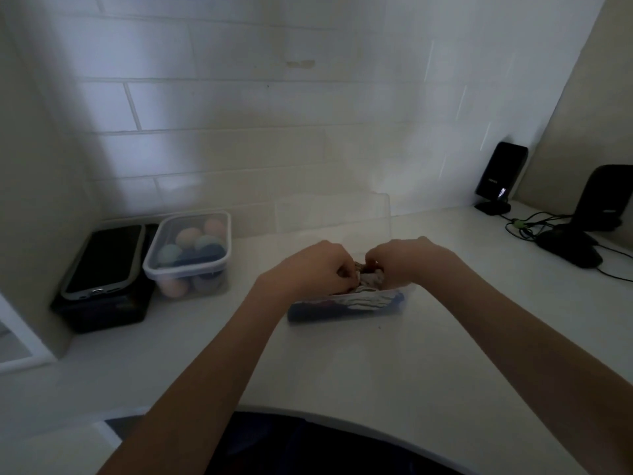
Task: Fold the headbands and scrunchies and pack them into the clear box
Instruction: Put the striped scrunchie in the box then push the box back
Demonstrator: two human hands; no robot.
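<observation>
Both hands curled knuckles-up over clear box

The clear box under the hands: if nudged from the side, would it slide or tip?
Probably slide: the clear box looks low and wide on a smooth counter. Likely light, since it holds only fabric. Both the left hand and right hand pressing in would steady it.

The clear box sits on the desk with its lid raised at the back. Inside lie dark blue and grey-and-white patterned fabric pieces, packed against the near wall.
</observation>
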